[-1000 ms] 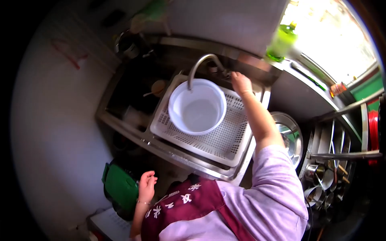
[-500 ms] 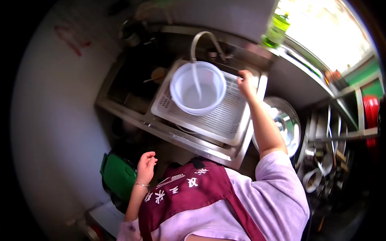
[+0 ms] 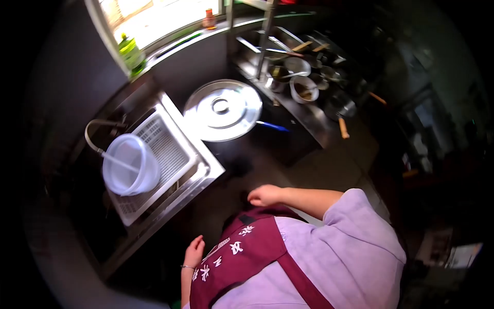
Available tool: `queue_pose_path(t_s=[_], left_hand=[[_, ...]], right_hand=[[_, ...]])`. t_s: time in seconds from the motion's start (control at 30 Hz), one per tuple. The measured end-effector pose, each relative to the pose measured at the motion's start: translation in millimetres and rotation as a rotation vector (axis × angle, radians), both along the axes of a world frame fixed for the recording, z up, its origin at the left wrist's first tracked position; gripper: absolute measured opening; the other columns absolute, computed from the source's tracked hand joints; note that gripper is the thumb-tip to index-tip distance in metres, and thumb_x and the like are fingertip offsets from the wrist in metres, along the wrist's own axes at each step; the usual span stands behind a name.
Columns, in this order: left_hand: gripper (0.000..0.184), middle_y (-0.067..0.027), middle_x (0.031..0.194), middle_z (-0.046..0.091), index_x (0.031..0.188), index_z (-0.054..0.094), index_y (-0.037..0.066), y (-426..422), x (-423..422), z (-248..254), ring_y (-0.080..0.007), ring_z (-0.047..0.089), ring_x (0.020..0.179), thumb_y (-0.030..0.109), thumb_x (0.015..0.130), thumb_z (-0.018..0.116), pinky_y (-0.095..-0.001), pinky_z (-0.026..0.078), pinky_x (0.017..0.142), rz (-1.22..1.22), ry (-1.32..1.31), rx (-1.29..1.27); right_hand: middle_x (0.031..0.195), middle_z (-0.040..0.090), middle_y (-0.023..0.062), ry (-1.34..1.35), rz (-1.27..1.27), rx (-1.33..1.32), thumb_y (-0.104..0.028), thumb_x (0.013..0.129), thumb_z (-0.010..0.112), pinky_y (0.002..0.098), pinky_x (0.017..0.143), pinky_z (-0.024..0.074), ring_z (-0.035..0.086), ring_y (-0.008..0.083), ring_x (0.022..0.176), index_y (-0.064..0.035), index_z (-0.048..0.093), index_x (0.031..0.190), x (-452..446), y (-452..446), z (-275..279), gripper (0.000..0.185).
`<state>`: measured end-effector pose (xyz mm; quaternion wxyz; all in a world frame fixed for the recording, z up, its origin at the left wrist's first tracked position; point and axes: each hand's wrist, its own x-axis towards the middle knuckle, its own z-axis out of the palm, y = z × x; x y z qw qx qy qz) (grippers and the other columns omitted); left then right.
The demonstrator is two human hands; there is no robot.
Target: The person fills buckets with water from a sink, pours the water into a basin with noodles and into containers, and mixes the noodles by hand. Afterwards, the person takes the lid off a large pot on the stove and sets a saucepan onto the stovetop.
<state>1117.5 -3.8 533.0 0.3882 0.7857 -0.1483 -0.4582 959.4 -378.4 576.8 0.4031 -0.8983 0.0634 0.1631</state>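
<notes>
Water runs from the curved faucet [image 3: 91,135] into a white plastic tub [image 3: 131,167], which stands on a perforated white tray [image 3: 172,149] over the sink [image 3: 206,172]. My right hand [image 3: 265,196] hangs in front of my apron, away from the sink, its fingers curled loosely; whether they close on anything is hard to see. Low beside the apron [image 3: 242,252] is my left hand [image 3: 194,252], a bracelet at its wrist, fingers apart and holding nothing.
A large round metal lid [image 3: 221,109] lies right of the sink, near a blue pen-like object [image 3: 272,125]. Pots and bowls [image 3: 304,89] with ladles stand at the upper right. A green bottle [image 3: 131,54] is on the window ledge.
The view has swung right, bringing more of the pots into sight. My right hand has left the faucet and sink edge and come back near my body. Water now flows into the tub.
</notes>
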Motion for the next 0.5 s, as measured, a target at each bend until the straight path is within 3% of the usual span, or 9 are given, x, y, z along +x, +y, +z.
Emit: queue_pose_path(t_s=[0.03, 0.07, 0.1, 0.2, 0.27, 0.33, 0.47, 0.5], left_hand=[[0.037, -0.0091, 0.104, 0.062, 0.122, 0.053, 0.002, 16, -7, -68, -0.0148, 0.056, 0.097, 0.02, 0.09, 0.054, -0.0261, 0.043, 0.087, -0.055, 0.046, -0.048], [0.033, -0.0103, 0.103, 0.062, 0.12, 0.055, 0.002, 31, -14, -134, -0.0164, 0.056, 0.096, 0.017, 0.09, 0.053, -0.0272, 0.043, 0.088, 0.078, 0.383, -0.32], [0.033, -0.0103, 0.104, 0.062, 0.12, 0.055, 0.002, 26, -17, -163, -0.0165, 0.056, 0.096, 0.016, 0.09, 0.053, -0.0273, 0.043, 0.088, -0.014, 0.37, -0.252], [0.033, -0.0105, 0.104, 0.062, 0.12, 0.054, 0.002, -21, -36, -165, -0.0168, 0.056, 0.096, 0.015, 0.09, 0.052, -0.0276, 0.043, 0.088, -0.387, 0.202, 0.136], [0.032, -0.0106, 0.105, 0.062, 0.12, 0.054, 0.002, -63, -45, -166, -0.017, 0.056, 0.096, 0.014, 0.09, 0.052, -0.0277, 0.043, 0.088, -0.543, 0.176, 0.234], [0.032, -0.0107, 0.105, 0.062, 0.12, 0.054, 0.002, -105, -57, -167, -0.0171, 0.056, 0.096, 0.013, 0.09, 0.052, -0.0279, 0.043, 0.088, -0.668, 0.16, 0.309], [0.031, -0.011, 0.106, 0.062, 0.119, 0.054, 0.003, -207, -96, -186, -0.0175, 0.056, 0.096, 0.012, 0.089, 0.051, -0.0283, 0.043, 0.088, -0.774, 0.24, 0.383], [0.031, -0.011, 0.106, 0.062, 0.119, 0.054, 0.003, -229, -108, -200, -0.0176, 0.056, 0.096, 0.011, 0.089, 0.051, -0.0284, 0.043, 0.088, -0.755, 0.315, 0.398]], right_hand=[[0.109, 0.059, 0.0131, 0.156, -0.015, 0.051, -0.033, 0.086, 0.052, 0.0375, 0.087, 0.0444, 0.056, 0.0302, 0.101, -0.0122, 0.057, 0.113, -32, -2, -2, 0.035], [0.124, 0.054, 0.0127, 0.306, -0.029, 0.109, -0.039, 0.089, 0.049, 0.0353, 0.096, 0.0401, 0.051, 0.0284, 0.114, -0.0141, 0.051, 0.126, -64, -3, -4, 0.044], [0.132, 0.047, 0.0111, 0.386, -0.045, 0.234, -0.043, 0.09, 0.047, 0.0343, 0.101, 0.0339, 0.044, 0.0265, 0.121, -0.0147, 0.044, 0.132, -92, -4, -6, 0.05], [0.143, 0.034, 0.0076, 0.499, -0.154, 0.76, -0.048, 0.093, 0.041, 0.0332, 0.108, 0.0227, 0.03, 0.0213, 0.132, -0.0154, 0.035, 0.139, -175, -2, -16, 0.057], [0.142, 0.037, 0.0065, 0.464, -0.235, 0.645, -0.048, 0.093, 0.04, 0.0322, 0.106, 0.0245, 0.032, 0.0207, 0.131, -0.0164, 0.038, 0.137, -223, -10, -44, 0.054], [0.124, 0.055, 0.0088, 0.4, -0.388, 0.569, -0.044, 0.091, 0.046, 0.0342, 0.098, 0.0351, 0.048, 0.0189, 0.115, -0.0104, 0.052, 0.125, -267, -19, -56, 0.048], [0.11, 0.062, 0.0089, 0.296, -0.51, 0.424, -0.046, 0.088, 0.05, 0.0349, 0.088, 0.0433, 0.057, 0.0214, 0.101, -0.0119, 0.058, 0.118, -361, -55, -61, 0.046], [0.105, 0.064, 0.0088, 0.321, -0.658, 0.388, -0.044, 0.087, 0.051, 0.0347, 0.084, 0.0455, 0.059, 0.0223, 0.095, -0.0116, 0.059, 0.114, -388, -67, -62, 0.043]])
